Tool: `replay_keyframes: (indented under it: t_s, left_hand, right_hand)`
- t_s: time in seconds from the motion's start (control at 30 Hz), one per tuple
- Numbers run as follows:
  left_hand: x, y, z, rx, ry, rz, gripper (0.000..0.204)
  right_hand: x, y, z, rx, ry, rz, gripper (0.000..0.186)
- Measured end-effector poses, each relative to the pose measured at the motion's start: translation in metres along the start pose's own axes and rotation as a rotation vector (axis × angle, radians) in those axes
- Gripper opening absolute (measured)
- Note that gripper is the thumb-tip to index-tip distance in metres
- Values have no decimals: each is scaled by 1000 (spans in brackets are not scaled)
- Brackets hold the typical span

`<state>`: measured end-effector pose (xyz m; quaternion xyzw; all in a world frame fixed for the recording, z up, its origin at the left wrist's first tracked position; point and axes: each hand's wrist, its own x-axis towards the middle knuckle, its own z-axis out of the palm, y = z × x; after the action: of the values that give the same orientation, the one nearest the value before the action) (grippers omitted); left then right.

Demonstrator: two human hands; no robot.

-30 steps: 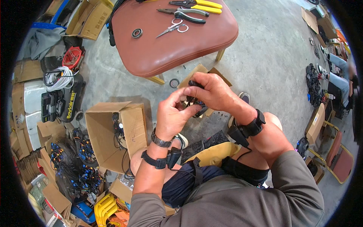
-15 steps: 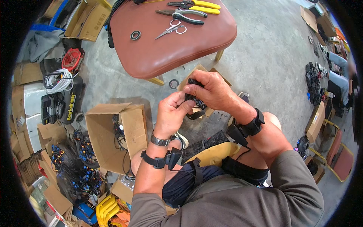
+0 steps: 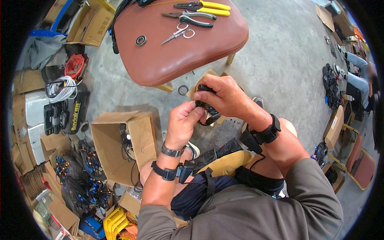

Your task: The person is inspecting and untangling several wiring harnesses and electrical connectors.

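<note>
My right hand point(image 3: 222, 97) is closed around a black cable point(image 3: 213, 119); a short, thick black cylindrical end point(image 3: 205, 88) pokes out between its thumb and forefinger. Just below and to the left, the thumb and fingertips of my left hand point(image 3: 181, 121) pinch a part of the same black cable. A loop of it hangs beneath both hands. The fingers hide how its parts join. Beyond my hands is a reddish-brown padded seat point(image 3: 180, 60). On it lie silver scissors point(image 3: 180, 33), grey-and-black pliers point(image 3: 196, 18), yellow-handled wire strippers point(image 3: 212, 8) and a ring-shaped bearing point(image 3: 141, 40).
An open cardboard box point(image 3: 116, 148) with black cables inside stands left of my legs. Further left are heaped cables point(image 3: 82, 176) and a coil of white cable point(image 3: 62, 89). A roll of tape point(image 3: 183, 90) lies on the floor. Another person sits at far right.
Both hands keep hold of the black cable in nearly the same place. My left fingertips have shifted slightly along it, and the view has moved a little.
</note>
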<state>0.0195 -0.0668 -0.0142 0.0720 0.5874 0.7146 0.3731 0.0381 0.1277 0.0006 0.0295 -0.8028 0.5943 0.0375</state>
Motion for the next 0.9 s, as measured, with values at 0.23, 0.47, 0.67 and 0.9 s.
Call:
replay_keyframes:
  t_s: [0.23, 0.47, 0.67, 0.9]
  left_hand:
    - [2, 2, -13, 203, 101, 44, 15]
    - [7, 7, -21, 181, 144, 118, 17]
    - [14, 1, -28, 53, 137, 167, 19]
    - [20, -2, -34, -188, 165, 144, 20]
  right_hand:
    - [10, -2, -9, 242, -97, 248, 23]
    - [10, 1, -19, 281, -180, 323, 27]
    - [9, 10, -18, 233, -200, 238, 23]
    - [11, 13, -21, 359, -125, 325, 21]
